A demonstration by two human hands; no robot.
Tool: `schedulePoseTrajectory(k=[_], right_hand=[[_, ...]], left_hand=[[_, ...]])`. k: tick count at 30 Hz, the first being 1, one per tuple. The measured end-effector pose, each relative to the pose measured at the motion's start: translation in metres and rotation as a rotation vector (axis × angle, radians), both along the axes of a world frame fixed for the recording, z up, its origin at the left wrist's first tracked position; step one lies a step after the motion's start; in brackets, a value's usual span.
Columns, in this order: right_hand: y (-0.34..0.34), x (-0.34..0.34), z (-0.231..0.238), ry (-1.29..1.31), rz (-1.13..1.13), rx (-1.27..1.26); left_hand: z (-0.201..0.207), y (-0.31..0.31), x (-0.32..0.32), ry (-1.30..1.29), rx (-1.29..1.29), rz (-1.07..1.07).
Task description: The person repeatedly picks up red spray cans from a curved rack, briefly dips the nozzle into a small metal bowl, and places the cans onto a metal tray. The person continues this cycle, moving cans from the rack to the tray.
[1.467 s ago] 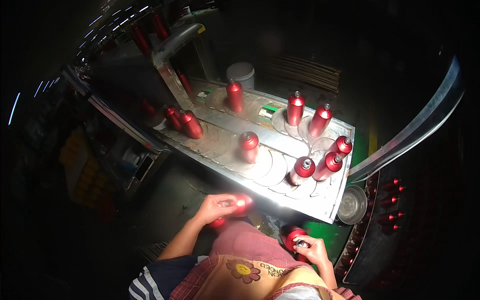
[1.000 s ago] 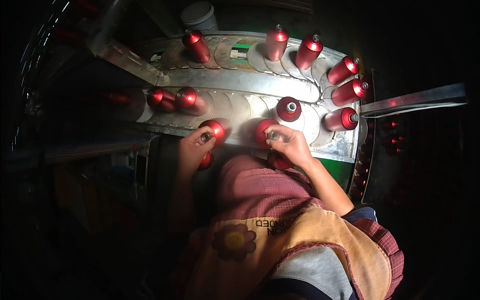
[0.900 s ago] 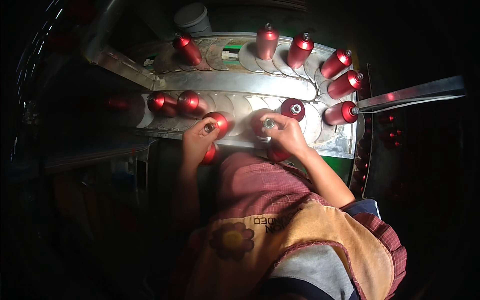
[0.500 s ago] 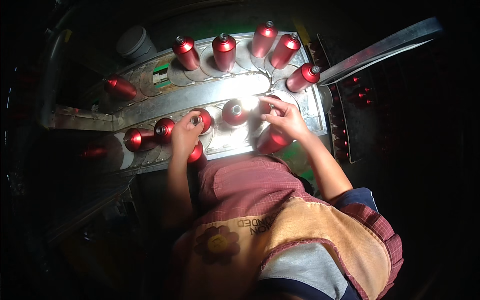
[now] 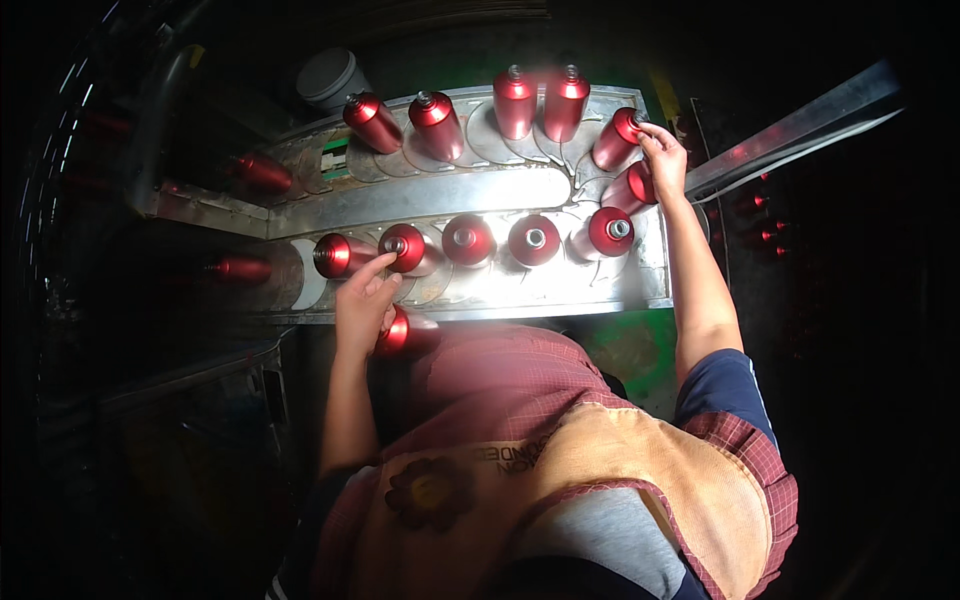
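Note:
My left hand (image 5: 366, 302) is closed around the top of a glossy red bottle (image 5: 397, 332) at the tray's near edge; its neck is hidden by my fingers. The index finger of that hand reaches to the neck of another red bottle (image 5: 405, 248) standing in the near row. At the right end, my right hand (image 5: 663, 160) pinches the neck of a tilted red bottle (image 5: 616, 138). Under that palm is a second red bottle (image 5: 632, 187), its top covered; I cannot tell whether it is gripped too.
A metal conveyor (image 5: 420, 208) with curved plates carries several red bottles in two rows around a central bar. A metal rail (image 5: 790, 130) slants out at the right. Behind stands a white bucket (image 5: 330, 78). More red bottles (image 5: 765, 235) show dimly at the right.
My right hand has moved from the near row up and right to the bottle at the right end. My left hand has shifted slightly down. The view has shifted a little.

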State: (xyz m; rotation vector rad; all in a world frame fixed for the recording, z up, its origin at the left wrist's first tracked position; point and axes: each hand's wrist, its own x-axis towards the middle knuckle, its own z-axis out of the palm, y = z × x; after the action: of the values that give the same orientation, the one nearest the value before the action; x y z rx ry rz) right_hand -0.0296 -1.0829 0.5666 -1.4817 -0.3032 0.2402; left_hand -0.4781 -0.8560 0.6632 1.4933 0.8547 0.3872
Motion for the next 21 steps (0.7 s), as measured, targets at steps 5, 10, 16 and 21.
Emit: schedulePoseTrajectory(k=[5, 10, 16, 21], right_hand=[[-0.019, 0.055, -0.010, -0.229, -0.025, 0.028], [-0.067, 0.078, 0.016, -0.408, -0.100, 0.150], [-0.113, 0.079, 0.020, -0.349, -0.019, -0.032], [-0.184, 0.055, -0.008, -0.322, -0.079, -0.167]], left_hand=[[0.022, -0.023, -0.029, -0.124, 0.029, 0.297], [0.035, -0.016, -0.012, -0.196, 0.146, 0.545], [0.013, 0.027, 0.083, -0.053, 0.304, 0.429], [-0.045, 0.030, 0.135, 0.116, 0.391, 0.207]])
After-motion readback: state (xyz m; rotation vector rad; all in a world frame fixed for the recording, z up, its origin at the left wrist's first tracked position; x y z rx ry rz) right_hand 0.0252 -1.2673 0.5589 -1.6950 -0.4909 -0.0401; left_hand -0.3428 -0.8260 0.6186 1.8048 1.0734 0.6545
